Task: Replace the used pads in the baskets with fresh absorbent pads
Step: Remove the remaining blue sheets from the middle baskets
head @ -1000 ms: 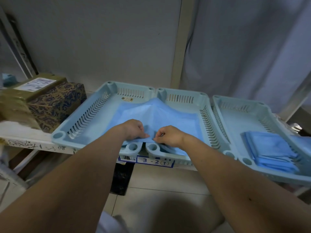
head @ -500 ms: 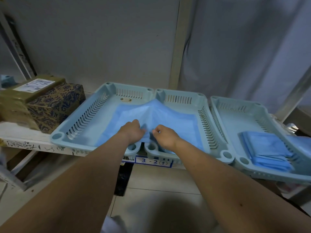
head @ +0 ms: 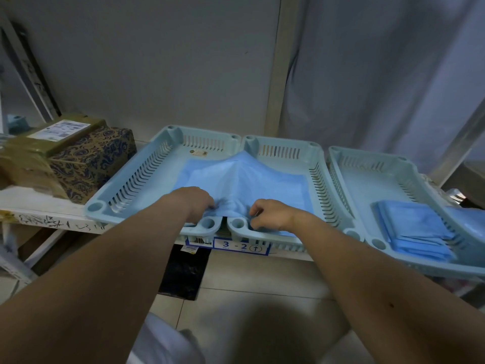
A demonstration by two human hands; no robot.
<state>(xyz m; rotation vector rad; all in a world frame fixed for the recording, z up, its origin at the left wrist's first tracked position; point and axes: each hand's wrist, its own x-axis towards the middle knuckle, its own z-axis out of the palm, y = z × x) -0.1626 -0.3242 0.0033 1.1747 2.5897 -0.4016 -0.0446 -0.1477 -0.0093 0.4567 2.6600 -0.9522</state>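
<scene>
In the head view, the left hand (head: 195, 203) and the right hand (head: 267, 214) each pinch the near edge of a light blue absorbent pad (head: 244, 179), which drapes over the wall shared by the two pale blue slotted plastic baskets (head: 136, 177) directly ahead of them and lies partly in each. To the right of the right hand, a third pale blue basket (head: 367, 177) holds a stack of folded blue pads (head: 414, 227). By my reading the work is midway: this pad is not yet settled in one basket, and the third has no pad spread in it.
</scene>
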